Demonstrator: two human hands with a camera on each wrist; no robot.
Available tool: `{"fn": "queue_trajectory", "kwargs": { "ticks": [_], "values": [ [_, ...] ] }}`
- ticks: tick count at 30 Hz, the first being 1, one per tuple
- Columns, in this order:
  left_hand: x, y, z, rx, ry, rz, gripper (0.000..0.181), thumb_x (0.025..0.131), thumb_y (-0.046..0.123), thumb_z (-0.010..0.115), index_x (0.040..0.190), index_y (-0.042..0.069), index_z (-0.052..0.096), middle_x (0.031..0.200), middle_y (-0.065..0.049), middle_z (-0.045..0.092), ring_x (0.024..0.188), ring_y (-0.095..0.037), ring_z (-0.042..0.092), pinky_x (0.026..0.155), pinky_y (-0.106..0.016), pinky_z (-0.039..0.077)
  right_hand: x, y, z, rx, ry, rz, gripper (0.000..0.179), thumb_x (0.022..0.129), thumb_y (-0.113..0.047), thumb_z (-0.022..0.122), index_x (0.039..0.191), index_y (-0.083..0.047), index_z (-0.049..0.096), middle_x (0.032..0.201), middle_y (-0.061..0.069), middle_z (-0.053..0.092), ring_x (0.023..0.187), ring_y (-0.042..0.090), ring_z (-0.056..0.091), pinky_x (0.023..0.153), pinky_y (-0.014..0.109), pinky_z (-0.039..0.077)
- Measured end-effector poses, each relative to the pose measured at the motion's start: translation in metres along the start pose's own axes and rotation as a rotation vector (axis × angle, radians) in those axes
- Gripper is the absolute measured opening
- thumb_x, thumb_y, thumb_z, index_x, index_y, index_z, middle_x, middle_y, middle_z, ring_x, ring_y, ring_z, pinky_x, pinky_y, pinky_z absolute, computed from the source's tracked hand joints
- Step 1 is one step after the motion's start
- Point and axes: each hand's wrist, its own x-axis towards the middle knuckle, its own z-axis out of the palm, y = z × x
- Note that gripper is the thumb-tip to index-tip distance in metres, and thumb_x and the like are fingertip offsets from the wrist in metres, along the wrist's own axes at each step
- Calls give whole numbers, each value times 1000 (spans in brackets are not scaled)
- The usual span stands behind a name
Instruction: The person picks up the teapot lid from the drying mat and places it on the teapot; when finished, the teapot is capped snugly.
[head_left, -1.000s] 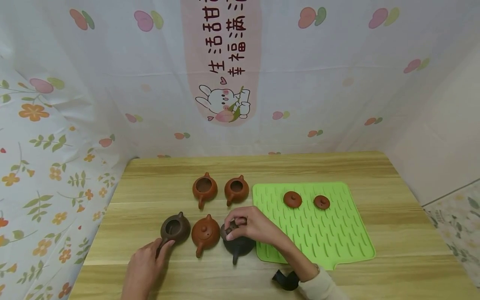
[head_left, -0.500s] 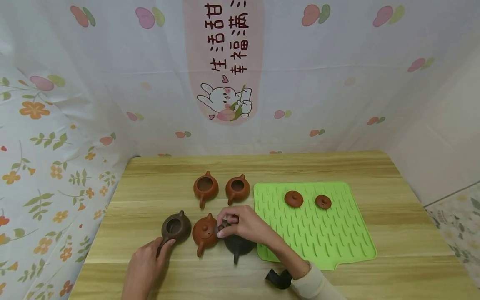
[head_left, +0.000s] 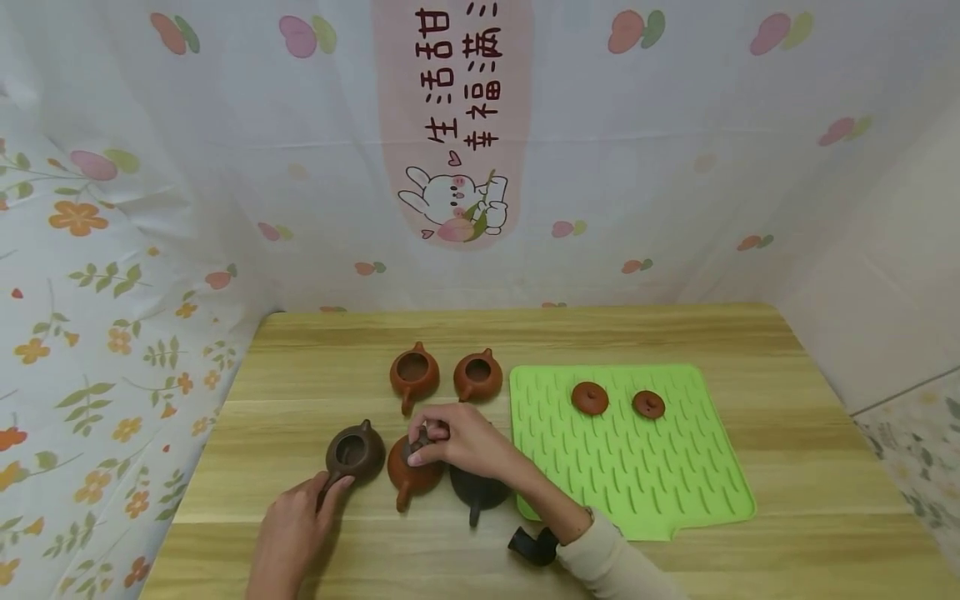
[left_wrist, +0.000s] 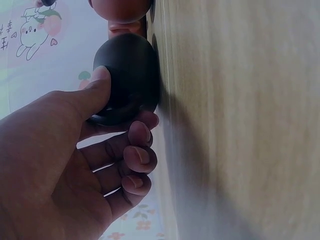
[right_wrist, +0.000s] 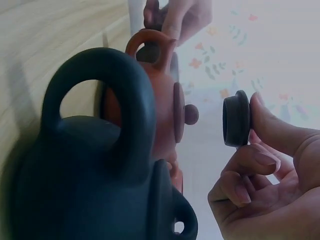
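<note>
My left hand (head_left: 292, 529) grips the handle of a dark brown teapot (head_left: 365, 461), whose top opening shows uncovered. In the left wrist view the thumb presses on the dark pot's (left_wrist: 130, 75) side, fingers curled below. My right hand (head_left: 472, 442) pinches a small dark lid (right_wrist: 236, 119) by its knob, holding it over a reddish-brown teapot (head_left: 408, 492). That pot wears its own round-knobbed lid (right_wrist: 179, 114), and a gap shows between the two lids. Right of it stands a black teapot (head_left: 480, 492), lidded with a loop knob (right_wrist: 186, 215), partly under my right hand.
Two open reddish teapots (head_left: 414, 373) (head_left: 478, 377) stand farther back. A green ridged mat (head_left: 637, 467) at right bears two reddish lids (head_left: 590, 398) (head_left: 648, 405). A black curved piece (head_left: 532, 547) sits beside my right sleeve. A printed curtain (head_left: 637, 183) hangs behind the table.
My right hand has carried the dark lid leftward, from over the black teapot to over the reddish lidded one. My left hand keeps its grip on the dark brown teapot.
</note>
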Motion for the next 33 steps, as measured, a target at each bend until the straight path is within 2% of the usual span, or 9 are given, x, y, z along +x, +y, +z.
{"fn": "queue_trajectory", "kwargs": {
  "ticks": [4, 8, 10, 13, 14, 16, 21, 28, 33],
  "values": [
    [1, 5, -2, -22, 8, 13, 45, 111, 45, 64, 79, 13, 62, 65, 7, 56, 58, -20, 63, 54, -42, 49, 3, 1, 1, -16, 11, -1, 19, 90, -12, 91, 97, -14, 74, 72, -11, 41, 70, 0, 39, 75, 21, 39],
    [1, 7, -5, -24, -5, -1, 43, 110, 41, 68, 78, 14, 60, 64, 9, 51, 57, -13, 55, 54, -38, 44, 7, 1, 3, -5, 19, -1, 20, 89, -12, 92, 96, -13, 74, 72, -11, 41, 71, 0, 40, 75, 21, 40],
    [1, 4, -3, -17, -3, 5, 41, 109, 38, 71, 78, 13, 60, 63, 7, 51, 55, -15, 56, 52, -38, 43, 9, 1, 5, 1, 18, -4, 20, 89, -12, 92, 96, -12, 74, 72, -11, 42, 71, 0, 41, 75, 22, 41],
    [3, 11, -10, -11, -26, 2, 37, 108, 32, 73, 80, 9, 62, 65, 2, 56, 58, -24, 64, 54, -44, 48, 13, 1, 8, -1, 17, -3, 20, 90, -12, 92, 97, -13, 74, 73, -11, 43, 71, 0, 42, 76, 22, 41],
    [3, 12, -10, -6, -8, 8, 37, 107, 32, 75, 80, 10, 62, 64, 3, 56, 57, -23, 64, 53, -43, 47, 15, 1, 9, -7, 18, -1, 20, 90, -13, 92, 97, -13, 74, 73, -10, 43, 71, 0, 42, 76, 21, 41],
    [5, 21, -17, -2, -31, -18, 33, 104, 26, 78, 80, 10, 63, 65, 3, 57, 59, -24, 65, 55, -44, 50, 18, 2, 11, -20, 19, -4, 19, 91, -13, 91, 97, -13, 73, 73, -10, 43, 71, 0, 42, 76, 22, 41],
    [5, 19, -16, 28, -71, -23, 32, 105, 25, 77, 80, 12, 62, 65, 8, 53, 58, -10, 56, 54, -39, 46, 27, 1, 16, -41, 10, 4, 20, 91, -15, 91, 98, -12, 73, 73, -9, 42, 68, 0, 40, 75, 21, 40],
    [3, 14, -10, -2, -11, 6, 38, 108, 35, 72, 79, 12, 61, 64, 7, 52, 56, -13, 55, 53, -39, 44, 38, -2, 23, -67, 14, 9, 21, 89, -14, 93, 96, -13, 73, 73, -9, 45, 68, 0, 42, 74, 20, 42],
    [1, 4, -1, -6, 35, 27, 45, 111, 46, 65, 78, 15, 59, 64, 10, 46, 56, -8, 45, 52, -33, 38, 46, -4, 28, -80, 6, 6, 21, 89, -15, 93, 96, -14, 74, 73, -10, 47, 68, 0, 44, 74, 19, 42]
  ]
}}
